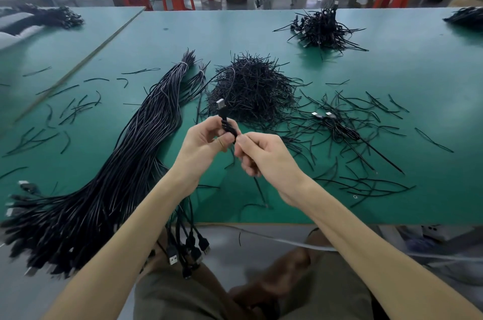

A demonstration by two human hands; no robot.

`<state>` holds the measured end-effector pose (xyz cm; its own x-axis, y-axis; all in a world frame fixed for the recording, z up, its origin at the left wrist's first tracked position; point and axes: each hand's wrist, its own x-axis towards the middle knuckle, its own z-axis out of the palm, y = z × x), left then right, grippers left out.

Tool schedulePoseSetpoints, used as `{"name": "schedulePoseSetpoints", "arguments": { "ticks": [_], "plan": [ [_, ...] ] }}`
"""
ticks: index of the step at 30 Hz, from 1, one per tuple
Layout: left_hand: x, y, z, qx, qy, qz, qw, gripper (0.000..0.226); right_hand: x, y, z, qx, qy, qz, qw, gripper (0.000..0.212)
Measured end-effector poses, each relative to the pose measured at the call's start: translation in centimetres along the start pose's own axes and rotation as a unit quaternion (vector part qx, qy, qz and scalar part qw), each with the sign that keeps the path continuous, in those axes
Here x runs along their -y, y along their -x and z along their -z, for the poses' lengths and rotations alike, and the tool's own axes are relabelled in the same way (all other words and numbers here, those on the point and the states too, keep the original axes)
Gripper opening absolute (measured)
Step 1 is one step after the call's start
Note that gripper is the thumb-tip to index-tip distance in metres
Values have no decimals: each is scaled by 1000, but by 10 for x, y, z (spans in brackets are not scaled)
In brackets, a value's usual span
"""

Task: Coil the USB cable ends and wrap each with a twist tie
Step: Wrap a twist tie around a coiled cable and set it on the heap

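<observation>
From the head view, the left hand (206, 142) is gripping a coiled cable end (229, 127), with the fingers curled round the coil's lower half and the thumb pressing on its near side. The coil is standing up out of that grip, above the green table (407, 79) and not touching it, and its silver USB plug (220, 104) is pointing up and away at the top.

The right hand (264, 155) is meeting the left just beside the coil. Its thumb and forefinger are pinching together at the coil's lower right edge and the other fingers are curling under the palm. Whether a tie is lying between those fingertips cannot be told.

Directly beyond the grip a heap of twist ties (251, 87) is sitting on the table. A thick cable bundle (109, 170) is lying to the left of the grip and running toward the near edge, where several plugs (183, 249) are hanging below the left forearm. To the right of the grip two tied cables (337, 125) are resting among scattered ties. Far beyond and to the right, a pile of black cables (324, 29) is sitting well apart from the hands.
</observation>
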<state>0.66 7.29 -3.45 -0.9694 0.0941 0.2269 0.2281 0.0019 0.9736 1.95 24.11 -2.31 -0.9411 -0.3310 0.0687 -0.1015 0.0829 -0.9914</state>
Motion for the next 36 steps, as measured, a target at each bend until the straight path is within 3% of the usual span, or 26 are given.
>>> {"name": "schedulePoseSetpoints", "arguments": {
  "ticks": [5, 7, 11, 15, 18, 23, 27, 31, 36],
  "plan": [
    [1, 1, -8, -48, 20, -43, 998, 31, 10, -1, 4, 43, -241, -87, 966, 31],
    [0, 2, -7, -31, 21, -52, 998, 37, 10, -4, 7, 26, -256, -96, 961, 30],
    [-2, 4, 4, -3, 56, 1, 998, 43, 4, -7, 11, -14, -97, -46, 994, 33],
    [-4, 3, 11, -3, 116, 79, 990, 17, 2, -7, 10, 4, 37, 12, 999, 37],
    [-5, 4, 8, 13, 87, 103, 991, 35, -1, -8, 6, 16, 109, 34, 993, 35],
    [-10, 6, 3, 1, 44, 147, 988, 39, -5, -7, 5, -14, 145, 74, 987, 33],
    [-9, 6, 6, 110, 38, 204, 972, 42, -3, -8, 7, -22, 177, 106, 978, 33],
    [-2, 3, 11, 98, 86, 162, 978, 27, -5, -9, 11, -13, 201, 106, 974, 32],
    [3, 6, 18, 116, 80, 144, 980, 32, -12, -9, 15, -13, 221, 89, 971, 34]
  ]
}}
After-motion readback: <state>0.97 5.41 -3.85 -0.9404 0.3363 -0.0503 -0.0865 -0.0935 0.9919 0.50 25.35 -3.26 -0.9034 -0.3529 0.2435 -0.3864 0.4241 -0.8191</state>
